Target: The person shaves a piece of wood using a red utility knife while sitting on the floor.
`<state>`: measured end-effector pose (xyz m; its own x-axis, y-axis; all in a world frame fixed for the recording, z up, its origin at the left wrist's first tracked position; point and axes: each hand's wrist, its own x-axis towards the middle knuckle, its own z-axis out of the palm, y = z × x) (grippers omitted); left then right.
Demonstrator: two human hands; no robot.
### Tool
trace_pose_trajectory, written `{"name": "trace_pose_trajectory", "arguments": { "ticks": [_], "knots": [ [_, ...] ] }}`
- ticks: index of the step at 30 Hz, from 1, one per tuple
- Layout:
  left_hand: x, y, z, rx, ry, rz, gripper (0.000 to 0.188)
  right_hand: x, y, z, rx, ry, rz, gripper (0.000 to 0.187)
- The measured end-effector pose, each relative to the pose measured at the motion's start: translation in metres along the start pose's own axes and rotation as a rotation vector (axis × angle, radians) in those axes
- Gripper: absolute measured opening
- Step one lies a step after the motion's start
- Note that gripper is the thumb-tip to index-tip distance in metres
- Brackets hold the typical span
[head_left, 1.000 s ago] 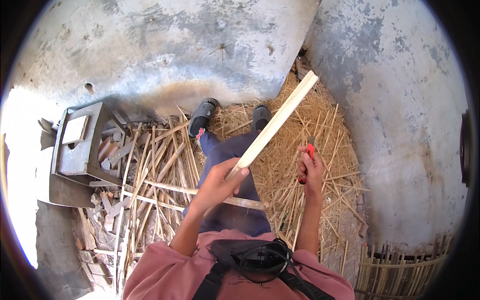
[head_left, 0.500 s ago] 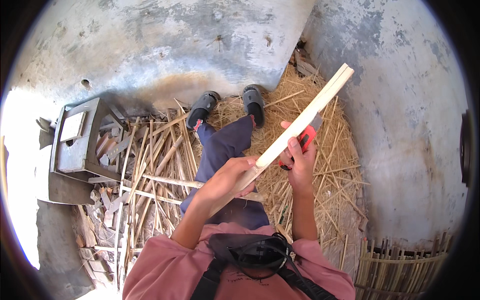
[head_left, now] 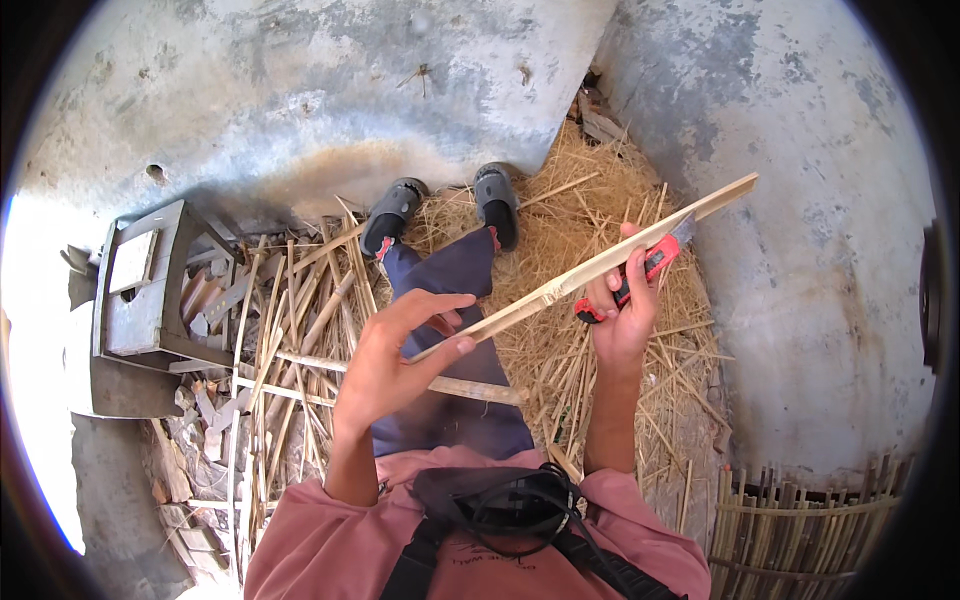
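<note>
A long pale split strip of bamboo or wood (head_left: 610,262) slants across in front of me, its far end up to the right. In my right hand (head_left: 628,300) is a red and black utility knife (head_left: 655,260), its blade out beside the strip. The right thumb and fingers also support the strip. My left hand (head_left: 395,360) is around the strip's near end with thumb and fingers apart. The thumb tip lies against or just beside the strip; whether it touches is hard to tell.
Straw and shavings (head_left: 560,220) cover the floor by my shoes (head_left: 395,215). Long sticks (head_left: 290,340) lie to the left, beside a worn wooden box frame (head_left: 150,290). A slatted stick panel (head_left: 800,530) stands at lower right. Plastered walls (head_left: 800,250) enclose the corner.
The strip has turned to a flatter slant, showing a narrower edge. My left hand has loosened its grip and spread its fingers. The right hand with the knife moved slightly up and right.
</note>
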<state>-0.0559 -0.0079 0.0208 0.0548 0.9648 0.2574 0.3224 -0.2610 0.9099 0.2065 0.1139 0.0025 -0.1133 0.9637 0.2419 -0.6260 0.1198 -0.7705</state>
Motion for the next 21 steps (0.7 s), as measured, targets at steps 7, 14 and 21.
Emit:
{"name": "trace_pose_trajectory", "arguments": {
  "ticks": [7,14,21],
  "knots": [
    [-0.004,-0.007,-0.005,0.004,-0.199,-0.179,0.046,0.005,0.013,-0.012,0.067,-0.023,0.053,0.042],
    [0.003,0.004,0.018,0.065,-0.177,-0.034,0.055,0.003,0.019,-0.010,0.096,-0.107,0.127,0.039],
    [0.012,-0.009,0.031,0.029,-0.242,-0.080,0.022,-0.001,0.024,-0.017,-0.365,-0.046,0.096,0.049]
  ]
}}
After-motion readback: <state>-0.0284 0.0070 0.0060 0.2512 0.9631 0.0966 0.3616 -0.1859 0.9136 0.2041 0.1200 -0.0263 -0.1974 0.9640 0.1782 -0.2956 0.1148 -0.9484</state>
